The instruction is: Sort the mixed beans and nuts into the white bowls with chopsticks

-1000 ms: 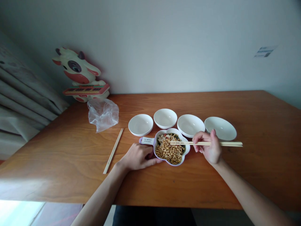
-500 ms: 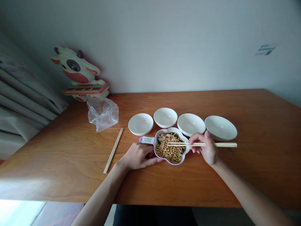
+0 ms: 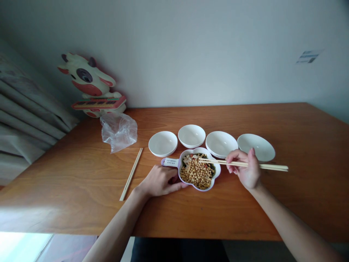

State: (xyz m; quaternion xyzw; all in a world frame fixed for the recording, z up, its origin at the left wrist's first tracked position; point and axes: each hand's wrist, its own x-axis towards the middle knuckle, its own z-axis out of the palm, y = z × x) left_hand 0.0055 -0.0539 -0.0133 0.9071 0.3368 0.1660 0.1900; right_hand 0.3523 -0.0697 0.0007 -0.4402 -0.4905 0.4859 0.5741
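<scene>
Before me stands a flower-shaped bowl (image 3: 218, 174) with a short lilac handle carrying a white label. Yellow beans (image 3: 197, 174), dark green bits and a few pale and red pieces fill it. Against its left side, below the handle, my left hand (image 3: 160, 180) grips it, thumb at the rim and fingers curled. My right hand (image 3: 247, 169) is closed around a pair of chopsticks (image 3: 274, 167), just right of the bowl. Their tips are over the beans near the bowl's upper middle; whether anything is pinched between them is too small to tell.
Several white bowls stand in a row behind: far left (image 3: 163, 143), second (image 3: 191, 136), third (image 3: 221, 144), far right (image 3: 256, 147). Another pair of chopsticks (image 3: 131, 174) lies left on the wooden table (image 3: 68, 196). A clear plastic bag (image 3: 120, 131) and cow toy keyboard (image 3: 92, 87) sit back left.
My right hand has moved right and slightly up, and the chopstick tips have shifted from the middle of the beans toward the bowl's upper right. My left hand has stayed in place.
</scene>
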